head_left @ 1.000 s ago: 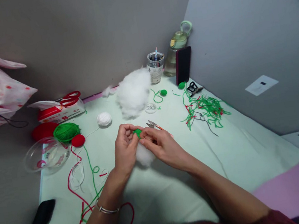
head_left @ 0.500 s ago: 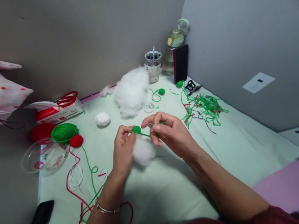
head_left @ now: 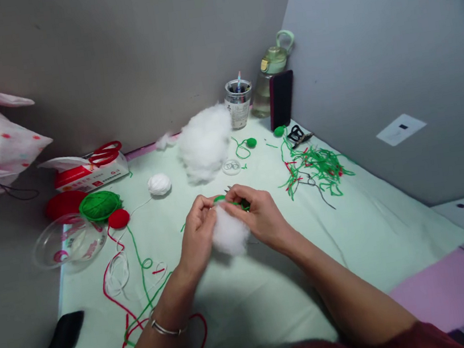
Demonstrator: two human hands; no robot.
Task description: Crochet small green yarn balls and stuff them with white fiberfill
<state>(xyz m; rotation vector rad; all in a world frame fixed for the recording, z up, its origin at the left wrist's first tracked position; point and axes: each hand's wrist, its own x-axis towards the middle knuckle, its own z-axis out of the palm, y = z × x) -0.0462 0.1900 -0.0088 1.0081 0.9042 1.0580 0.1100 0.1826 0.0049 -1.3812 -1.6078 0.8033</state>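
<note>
Head view: your left hand (head_left: 198,232) and right hand (head_left: 262,216) pinch a green piece (head_left: 219,198) between them, above the bench (head_left: 372,246), right by a white wad (head_left: 230,234).
Two green balls (head_left: 251,143) lying apart look finished; yours seems unfinished, mostly hidden.

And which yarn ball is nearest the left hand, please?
The white yarn ball; the red balls and green balls all lie farther from the left hand.

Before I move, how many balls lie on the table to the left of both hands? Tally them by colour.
Red: 2, a large ball, partly hidden, and a small ball
Green: 1 ball
White: 1 ball
Total: 4
</note>
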